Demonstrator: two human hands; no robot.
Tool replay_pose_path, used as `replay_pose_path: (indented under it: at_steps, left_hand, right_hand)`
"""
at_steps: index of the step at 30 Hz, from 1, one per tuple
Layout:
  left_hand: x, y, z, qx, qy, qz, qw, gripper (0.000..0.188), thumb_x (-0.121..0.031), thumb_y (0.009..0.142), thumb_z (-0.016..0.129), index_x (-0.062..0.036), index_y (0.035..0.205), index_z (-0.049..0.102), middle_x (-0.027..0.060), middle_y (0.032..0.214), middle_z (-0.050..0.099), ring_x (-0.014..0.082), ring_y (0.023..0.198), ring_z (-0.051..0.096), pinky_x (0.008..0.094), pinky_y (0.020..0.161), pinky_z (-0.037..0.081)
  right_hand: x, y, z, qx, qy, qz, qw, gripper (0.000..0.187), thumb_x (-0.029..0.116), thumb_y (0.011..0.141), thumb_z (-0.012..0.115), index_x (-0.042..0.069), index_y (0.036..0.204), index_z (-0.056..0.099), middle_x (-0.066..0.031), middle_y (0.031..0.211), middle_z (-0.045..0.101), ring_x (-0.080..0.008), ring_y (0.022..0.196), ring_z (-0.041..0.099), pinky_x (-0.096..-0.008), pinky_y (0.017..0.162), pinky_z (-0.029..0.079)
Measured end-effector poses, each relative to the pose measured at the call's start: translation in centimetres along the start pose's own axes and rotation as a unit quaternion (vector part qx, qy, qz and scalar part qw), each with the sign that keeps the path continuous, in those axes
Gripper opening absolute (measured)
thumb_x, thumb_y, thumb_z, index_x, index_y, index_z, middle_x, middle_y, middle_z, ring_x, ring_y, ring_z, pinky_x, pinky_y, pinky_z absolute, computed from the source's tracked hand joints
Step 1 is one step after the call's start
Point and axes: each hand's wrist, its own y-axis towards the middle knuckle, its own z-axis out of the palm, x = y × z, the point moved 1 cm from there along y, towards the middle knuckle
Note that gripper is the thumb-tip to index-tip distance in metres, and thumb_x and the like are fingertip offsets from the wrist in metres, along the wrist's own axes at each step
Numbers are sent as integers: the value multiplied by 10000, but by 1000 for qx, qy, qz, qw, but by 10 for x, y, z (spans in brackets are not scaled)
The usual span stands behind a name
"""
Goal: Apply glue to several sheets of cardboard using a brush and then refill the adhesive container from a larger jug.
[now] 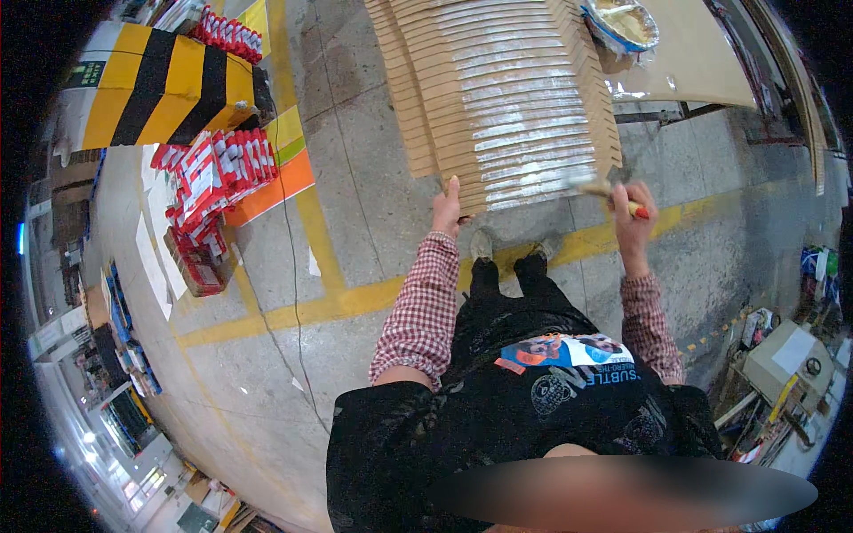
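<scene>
Overlapping brown cardboard sheets (422,98) lie fanned out in front of me, their exposed edges forming a stepped row. A wet, whitish coating (529,120) runs along the strips in the middle. My left hand (447,210) is closed on the near left corner of the sheets, thumb on top. In my right hand (633,222) is a flat paintbrush (595,187) with a wooden handle and a red end. Its bristles, slightly blurred, are at the near right edge of the coated strips. A blue-rimmed basin (653,34) of pale paste stands beyond, at the far right.
The basin rests on a large tan board (702,67). Stacked red-and-white packages (218,169) stand at the left near a yellow-and-black striped block (160,84). A cable (289,258) crosses the floor. A grey machine (786,360) stands at the right.
</scene>
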Motion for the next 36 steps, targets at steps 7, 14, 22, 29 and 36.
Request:
replay_pose_path:
  at_steps: [7, 14, 22, 29, 36]
  left_hand:
    - [-1, 4, 15, 3, -29, -6, 1000, 569, -568, 847, 500, -35, 1036, 564, 77, 798, 647, 151, 564, 606, 258, 402, 434]
    - [4, 7, 9, 4, -32, -14, 999, 564, -542, 861, 496, -27, 1084, 542, 84, 813, 644, 169, 618, 620, 294, 477, 504]
    - [4, 11, 9, -16, -65, -3, 998, 537, -479, 877, 514, 44, 998, 521, 103, 705, 615, 186, 473, 569, 300, 365, 423]
    - [-8, 3, 15, 31, -94, -14, 995, 544, -488, 881, 503, 30, 1045, 528, 95, 827, 633, 167, 606, 608, 297, 436, 462]
    - [-5, -1, 5, 70, -55, -4, 996, 558, -533, 877, 474, -10, 1057, 552, 75, 822, 645, 151, 602, 614, 263, 413, 443]
  right_hand:
    - [-11, -3, 64, 46, -36, -77, 995, 201, 85, 804, 626, -4, 648, 535, -69, 610, 479, -166, 580, 477, -290, 537, 377]
    - [31, 1, 73, 100, 1, -76, 992, 184, 85, 776, 662, 6, 657, 547, -81, 596, 469, -199, 577, 454, -299, 546, 374]
    - [26, -46, 101, 168, -24, -142, 975, 143, 53, 781, 642, 0, 676, 561, -77, 629, 492, -177, 554, 469, -281, 529, 406]
    - [59, -18, 99, 64, -16, -107, 992, 140, 75, 771, 654, 11, 685, 564, -84, 658, 504, -183, 571, 509, -286, 526, 415]
    - [20, -13, 66, 97, -21, -54, 994, 206, 72, 765, 628, 13, 616, 499, -60, 594, 450, -166, 560, 455, -291, 522, 378]
